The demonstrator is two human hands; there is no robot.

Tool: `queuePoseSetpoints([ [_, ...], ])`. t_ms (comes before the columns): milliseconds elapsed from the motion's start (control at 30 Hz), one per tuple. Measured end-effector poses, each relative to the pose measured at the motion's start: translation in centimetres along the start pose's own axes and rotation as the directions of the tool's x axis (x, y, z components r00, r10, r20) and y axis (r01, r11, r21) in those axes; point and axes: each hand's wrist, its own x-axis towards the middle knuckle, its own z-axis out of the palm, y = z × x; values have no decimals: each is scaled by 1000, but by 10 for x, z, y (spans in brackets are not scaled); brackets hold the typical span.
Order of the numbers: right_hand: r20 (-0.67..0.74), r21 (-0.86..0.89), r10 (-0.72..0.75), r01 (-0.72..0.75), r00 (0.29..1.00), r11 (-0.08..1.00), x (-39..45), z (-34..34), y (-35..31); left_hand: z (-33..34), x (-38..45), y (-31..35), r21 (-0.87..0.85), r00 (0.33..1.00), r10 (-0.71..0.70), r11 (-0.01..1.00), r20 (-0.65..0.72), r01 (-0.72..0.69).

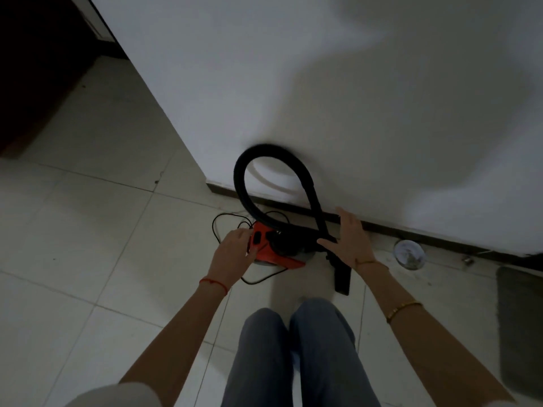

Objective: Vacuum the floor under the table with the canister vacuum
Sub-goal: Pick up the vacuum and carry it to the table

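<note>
The vacuum point(274, 248), a small canister with an orange-red top and dark body, sits on the pale tiled floor point(97, 230) close to the foot of a white wall. Its black hose point(244, 183) rises from the canister in a tall loop against the wall and crosses itself low on the right. A flat black nozzle point(342, 279) lies on the floor just right of the canister. A thin black cord point(219, 227) curls at the left.

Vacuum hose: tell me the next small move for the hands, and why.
Probably close the right hand round the black hose just above the nozzle. That hand is open beside the hose, gripping nothing, while the nozzle lies flat on the floor tiles. The left hand is already at the red canister.
</note>
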Motion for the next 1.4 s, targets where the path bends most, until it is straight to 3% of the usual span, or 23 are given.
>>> queuePoseSetpoints([
  [200,53,-17,4,-3,999,1000,71,101,66,128,56,-69,3,996,0,1000,93,0],
  [400,12,-30,-61,61,998,998,133,172,116,222,108,-119,19,996,81,996,37,-82],
  [600,84,76,-89,83,992,994,180,205,136,280,129,-151,-18,993,115,993,-33,-115],
  [833,230,90,-92,73,969,993,210,205,134,306,137,-156,-31,988,125,991,-91,-128],
  [1133,260,-19,-48,55,965,998,231,209,132,303,157,-161,62,980,195,979,-40,-193],
  [1400,315,-63,-107,133,943,989,239,209,121,303,166,-158,121,962,272,956,-34,-266],
])
